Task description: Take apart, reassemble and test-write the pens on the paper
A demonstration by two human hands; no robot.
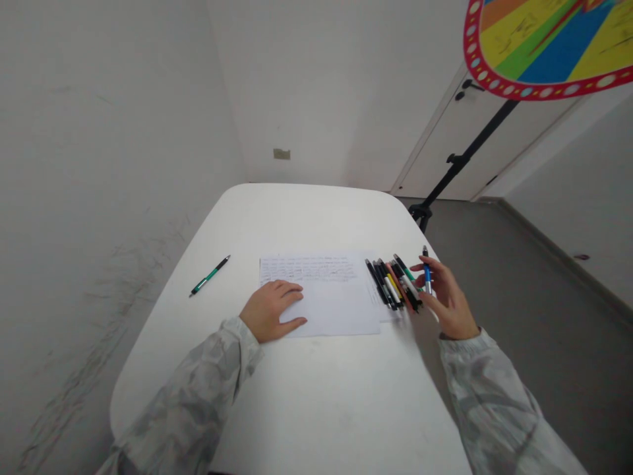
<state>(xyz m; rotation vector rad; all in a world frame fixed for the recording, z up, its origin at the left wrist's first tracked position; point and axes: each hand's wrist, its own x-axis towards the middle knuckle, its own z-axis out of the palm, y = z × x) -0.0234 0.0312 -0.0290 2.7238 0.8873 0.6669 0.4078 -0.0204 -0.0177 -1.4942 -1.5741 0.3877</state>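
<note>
My left hand (272, 310) lies flat on the left part of a white sheet of paper (336, 307), fingers apart and holding nothing. Handwritten lines cover the top of that sheet; its lower part is blank. At the right edge of the table, my right hand (446, 298) has its fingers closed around a blue pen (427, 276), which stands nearly upright with its dark end up. Just left of that hand lies a bunch of several pens (391, 284), in black, yellow, reddish and green, partly over more paper.
A green and black pen (210, 276) lies alone on the left of the white table (306, 396). Past the right edge, a black stand (445, 179) holds a colourful wheel (548, 49). Walls rise behind and to the left; a door (435, 158) is at the back right.
</note>
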